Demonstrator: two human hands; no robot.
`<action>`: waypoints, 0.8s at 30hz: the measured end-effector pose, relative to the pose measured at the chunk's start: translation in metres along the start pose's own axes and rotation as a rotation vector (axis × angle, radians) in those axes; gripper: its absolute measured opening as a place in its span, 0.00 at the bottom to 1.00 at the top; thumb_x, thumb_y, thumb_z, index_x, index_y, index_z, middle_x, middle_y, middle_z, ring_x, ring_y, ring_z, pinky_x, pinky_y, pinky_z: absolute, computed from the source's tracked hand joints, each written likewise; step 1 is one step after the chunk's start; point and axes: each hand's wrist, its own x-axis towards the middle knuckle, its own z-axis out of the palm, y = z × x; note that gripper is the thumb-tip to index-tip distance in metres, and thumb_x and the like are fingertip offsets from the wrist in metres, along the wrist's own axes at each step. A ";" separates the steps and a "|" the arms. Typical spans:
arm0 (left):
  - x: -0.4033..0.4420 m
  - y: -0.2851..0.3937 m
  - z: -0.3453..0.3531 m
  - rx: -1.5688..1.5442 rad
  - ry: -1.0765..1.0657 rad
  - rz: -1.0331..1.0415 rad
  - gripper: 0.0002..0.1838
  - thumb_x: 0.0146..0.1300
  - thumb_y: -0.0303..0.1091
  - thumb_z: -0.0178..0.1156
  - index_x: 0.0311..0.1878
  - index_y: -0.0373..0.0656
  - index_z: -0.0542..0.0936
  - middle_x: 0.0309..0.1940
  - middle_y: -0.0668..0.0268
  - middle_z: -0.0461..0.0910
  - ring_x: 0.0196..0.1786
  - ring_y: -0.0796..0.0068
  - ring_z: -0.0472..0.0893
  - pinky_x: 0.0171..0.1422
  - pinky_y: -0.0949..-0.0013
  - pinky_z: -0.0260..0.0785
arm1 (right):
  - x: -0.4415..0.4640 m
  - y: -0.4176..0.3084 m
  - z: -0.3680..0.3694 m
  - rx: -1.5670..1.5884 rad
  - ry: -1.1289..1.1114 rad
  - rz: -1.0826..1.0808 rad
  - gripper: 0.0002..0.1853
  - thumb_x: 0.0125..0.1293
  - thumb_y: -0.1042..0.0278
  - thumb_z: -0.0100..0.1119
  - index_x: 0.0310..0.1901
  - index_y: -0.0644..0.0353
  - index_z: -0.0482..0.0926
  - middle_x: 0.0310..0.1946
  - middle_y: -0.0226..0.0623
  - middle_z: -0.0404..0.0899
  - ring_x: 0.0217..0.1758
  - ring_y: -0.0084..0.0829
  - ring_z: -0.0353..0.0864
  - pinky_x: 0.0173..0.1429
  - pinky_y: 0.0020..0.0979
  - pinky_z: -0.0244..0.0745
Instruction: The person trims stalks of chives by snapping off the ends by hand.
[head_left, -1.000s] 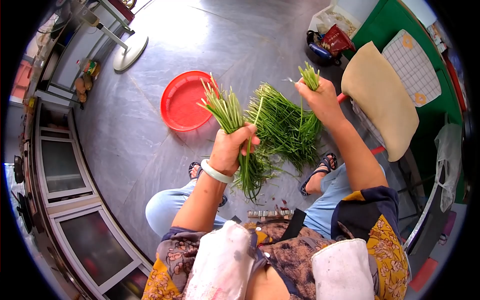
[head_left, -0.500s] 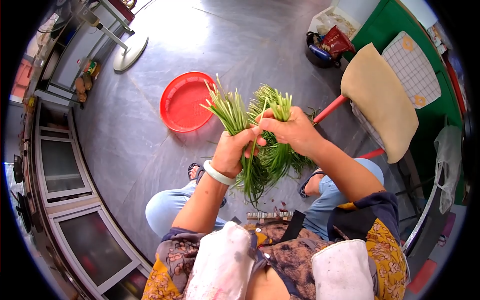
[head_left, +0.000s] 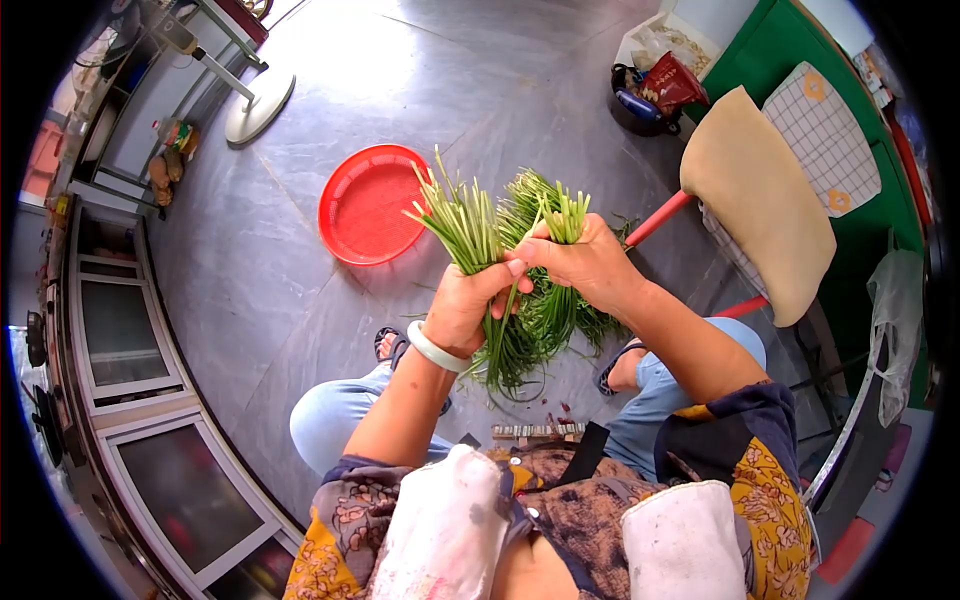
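Note:
A large bunch of long green stalks, pale ends up, is gripped in my left hand, its leaves hanging below the fist. My right hand is closed round a smaller green bunch. Thumb and fingertips of both hands meet between the two bunches, with a thin stalk there. On the floor behind my hands lies a pile of the same green stalks, partly hidden by my right hand. To the left is a round red basin.
A chair with a beige seat and red legs stands at the right by a green cabinet. A dark pot holds a red packet. Glass-fronted cabinets line the left; a white round stand base is at upper left.
My right hand has come down and left from beside the pile, with its bunch, to meet my left hand. My left hand has barely moved and still holds its bunch.

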 end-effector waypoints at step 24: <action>-0.002 -0.001 -0.001 -0.093 0.070 -0.062 0.05 0.61 0.30 0.61 0.37 0.40 0.78 0.23 0.66 0.79 0.15 0.83 0.66 0.26 0.75 0.64 | 0.011 0.019 -0.029 -0.385 0.105 -0.162 0.07 0.63 0.69 0.60 0.32 0.64 0.80 0.24 0.20 0.75 0.29 0.12 0.70 0.33 0.22 0.67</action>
